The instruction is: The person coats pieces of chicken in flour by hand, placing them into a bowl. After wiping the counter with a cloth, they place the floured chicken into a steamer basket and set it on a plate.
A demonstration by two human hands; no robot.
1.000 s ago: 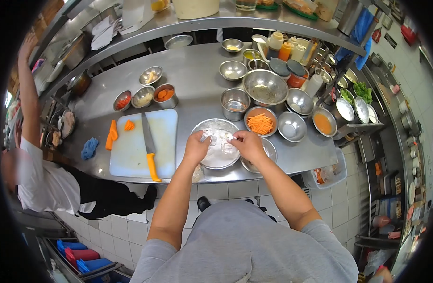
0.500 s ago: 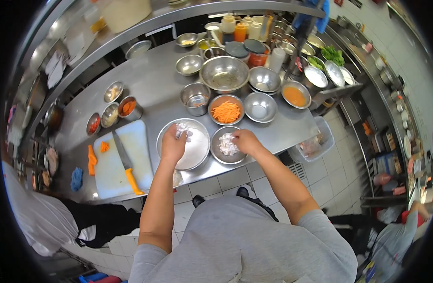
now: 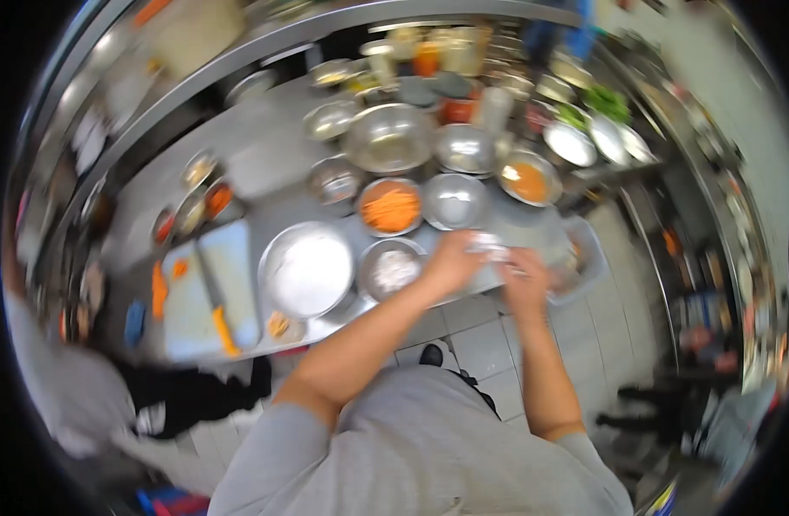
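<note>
My left hand (image 3: 455, 261) and my right hand (image 3: 525, 277) are close together at the front right of the steel table, right of the bowls. White, floury matter shows at the fingers of my left hand; blur hides its exact shape. The fingers of my right hand are curled, and what they hold is unclear. Left of my hands, a metal bowl (image 3: 366, 273) holds white-coated pieces (image 3: 395, 270). Beside it stands a wide bowl of white powder (image 3: 307, 270). Behind are a bowl of orange strips (image 3: 390, 207) and a bare metal bowl (image 3: 455, 202).
A knife (image 3: 212, 291) lies on a white cutting board (image 3: 184, 320) at the left. A clear bin (image 3: 589, 262) stands off the table's right end. Bowls and bottles line the back. A person (image 3: 76, 391) stands at left, another (image 3: 743, 430) at right.
Both hands have left the two bowls and moved right, coming together past the table's front right. The view has shifted and blurred. A small item on the front edge now shows beside the board.
</note>
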